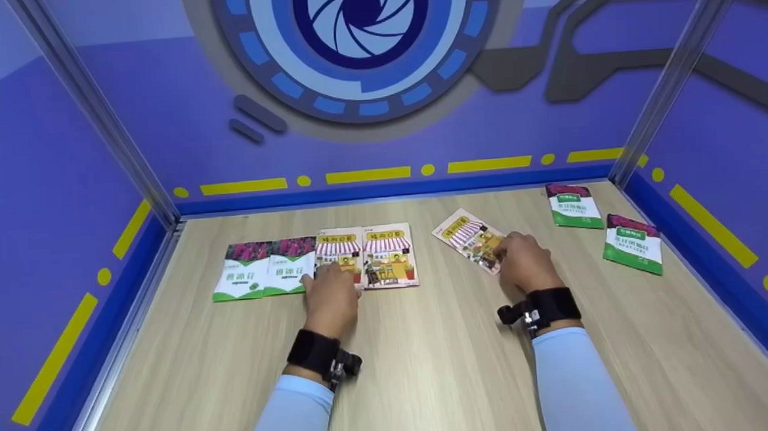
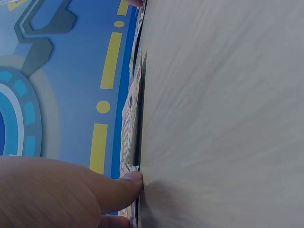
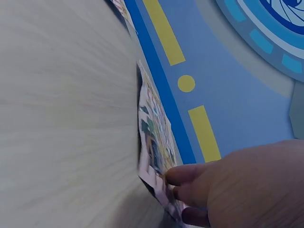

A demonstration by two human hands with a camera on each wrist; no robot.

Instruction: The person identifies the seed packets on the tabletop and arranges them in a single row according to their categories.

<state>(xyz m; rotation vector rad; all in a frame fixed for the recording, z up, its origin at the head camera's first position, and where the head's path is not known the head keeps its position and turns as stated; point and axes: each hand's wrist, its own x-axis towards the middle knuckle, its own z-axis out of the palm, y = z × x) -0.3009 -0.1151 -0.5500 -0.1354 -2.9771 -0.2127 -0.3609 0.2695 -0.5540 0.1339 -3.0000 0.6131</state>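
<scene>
My left hand lies over the lower part of a striped-awning seed packet, its fingers touching the packet's face and thumb at the packet edge in the left wrist view. Against that packet's right side lies a matching packet; to its left are two green-and-white flower packets, side by side. Apart from this row, my right hand pinches the lower right of a third striped-awning packet, which lies turned at a slant. In the right wrist view its fingertips meet the printed face.
Toward the back right corner lie two purple, white and green packets, slightly apart. The wooden tabletop is bordered by blue printed panels at the back and both sides, with metal posts at the corners.
</scene>
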